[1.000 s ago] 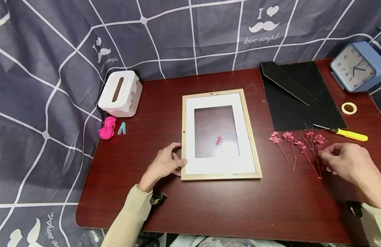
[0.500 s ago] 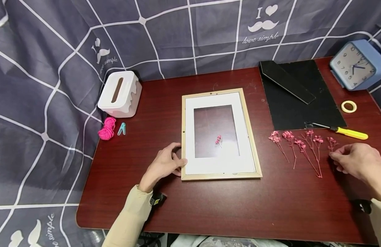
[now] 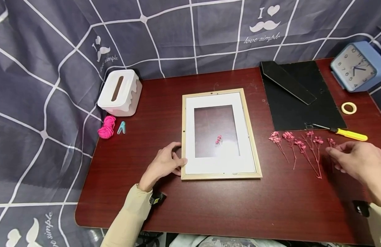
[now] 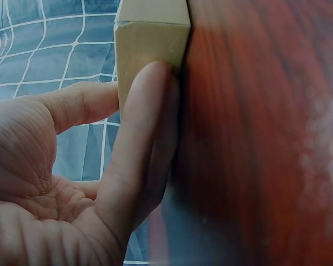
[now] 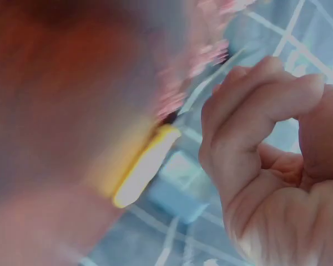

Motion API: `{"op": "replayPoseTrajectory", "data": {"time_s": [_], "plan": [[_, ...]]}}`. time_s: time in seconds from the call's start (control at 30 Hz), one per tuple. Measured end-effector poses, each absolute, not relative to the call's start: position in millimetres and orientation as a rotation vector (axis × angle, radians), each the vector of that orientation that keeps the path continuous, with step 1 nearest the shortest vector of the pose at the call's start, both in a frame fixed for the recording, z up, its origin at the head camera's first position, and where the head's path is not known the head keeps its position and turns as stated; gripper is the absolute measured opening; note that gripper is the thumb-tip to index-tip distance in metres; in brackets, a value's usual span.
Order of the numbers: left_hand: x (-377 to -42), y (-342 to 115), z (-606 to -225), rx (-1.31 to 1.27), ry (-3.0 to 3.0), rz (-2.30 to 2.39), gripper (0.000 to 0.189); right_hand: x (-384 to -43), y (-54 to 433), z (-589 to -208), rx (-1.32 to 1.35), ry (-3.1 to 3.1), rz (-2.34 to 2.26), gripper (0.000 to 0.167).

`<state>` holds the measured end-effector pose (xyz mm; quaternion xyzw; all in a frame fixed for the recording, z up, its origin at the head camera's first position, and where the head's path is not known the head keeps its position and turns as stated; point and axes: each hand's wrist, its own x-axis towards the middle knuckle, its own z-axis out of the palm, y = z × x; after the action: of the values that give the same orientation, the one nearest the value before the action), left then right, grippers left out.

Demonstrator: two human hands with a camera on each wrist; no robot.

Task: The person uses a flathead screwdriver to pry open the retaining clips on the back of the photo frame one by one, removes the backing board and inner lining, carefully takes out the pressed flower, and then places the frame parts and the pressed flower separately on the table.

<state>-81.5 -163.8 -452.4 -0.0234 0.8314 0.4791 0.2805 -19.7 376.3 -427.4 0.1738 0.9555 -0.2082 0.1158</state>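
Observation:
My left hand [image 3: 166,161] grips the left side of a pale wooden picture frame [image 3: 221,176] lying on the table; in the left wrist view, its fingers [image 4: 147,105] press on the wooden edge. A white mat lines the frame, and a small pink dried flower sprig [image 3: 219,140] shows in its opening. Over on the right, my right hand [image 3: 357,157] pinches another pink dried flower sprig [image 3: 331,141] between thumb and index finger, its stem mostly hidden by the hand. Several longer pink sprigs [image 3: 301,146] lie just left of that hand.
Behind the sprigs lie a yellow-handled screwdriver [image 3: 351,134], a black backing board [image 3: 320,103] with its stand, and a tape roll [image 3: 349,108]. A blue clock [image 3: 357,68] stands back right. A tissue box [image 3: 119,92], pink yarn [image 3: 107,127] and a teal clip [image 3: 121,127] are at left.
My right hand has moved right, drawing one sprig apart from the others, then shifted slightly back left and away from me. The left hand and frame have stayed put.

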Motion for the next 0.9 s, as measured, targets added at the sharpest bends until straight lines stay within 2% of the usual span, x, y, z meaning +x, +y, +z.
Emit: {"op": "replayPoseTrajectory", "data": {"time_s": [0.3, 0.6, 0.9], "plan": [[-82, -165, -454, -0.057, 2.219, 1.298, 0.073, -43, 286, -398, 0.099, 2.772, -0.78, 0.027], [-82, -166, -453, -0.041, 2.221, 1.306, 0.072, -75, 191, -399, -0.289, 2.762, -0.829, 0.013], [-82, -166, -453, -0.038, 2.227, 1.299, 0.073, -104, 140, -411, -0.423, 2.627, -0.751, 0.014]]}}
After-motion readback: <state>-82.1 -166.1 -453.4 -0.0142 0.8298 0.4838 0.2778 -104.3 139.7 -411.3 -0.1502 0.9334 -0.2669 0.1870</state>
